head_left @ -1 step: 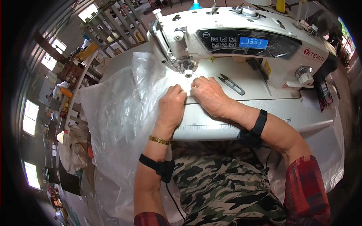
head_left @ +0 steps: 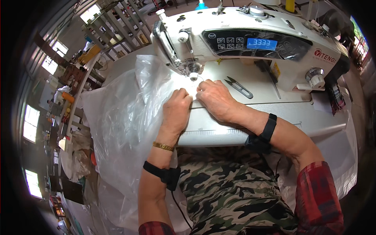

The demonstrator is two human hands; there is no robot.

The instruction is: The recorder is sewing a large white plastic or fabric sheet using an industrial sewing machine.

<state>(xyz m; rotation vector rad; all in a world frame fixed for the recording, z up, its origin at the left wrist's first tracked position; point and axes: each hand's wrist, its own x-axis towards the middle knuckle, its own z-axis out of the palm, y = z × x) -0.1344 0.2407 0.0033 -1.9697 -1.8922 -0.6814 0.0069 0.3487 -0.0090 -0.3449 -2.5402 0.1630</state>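
Both hands are close together just in front of the needle area of a white sewing machine [head_left: 193,43]. My left hand [head_left: 177,109] is closed, its fingertips pressed together beside the presser area. Opposite it, my right hand [head_left: 215,98] is closed too, with thumb and forefinger pinched. Glare from the machine's lamp washes out whatever lies between the fingertips, so I cannot make out what they hold. A sheet of clear plastic [head_left: 125,105] spreads left of my left hand. Thread snips [head_left: 239,87] lie on the machine bed, right of my right hand.
The bed's front edge carries a measuring scale [head_left: 211,131]. A lit control panel [head_left: 261,43] is on the machine arm, and a round knob [head_left: 315,78] sits at its right end. More plastic sheeting [head_left: 340,156] hangs at the right. A metal rack [head_left: 117,29] stands at the far left.
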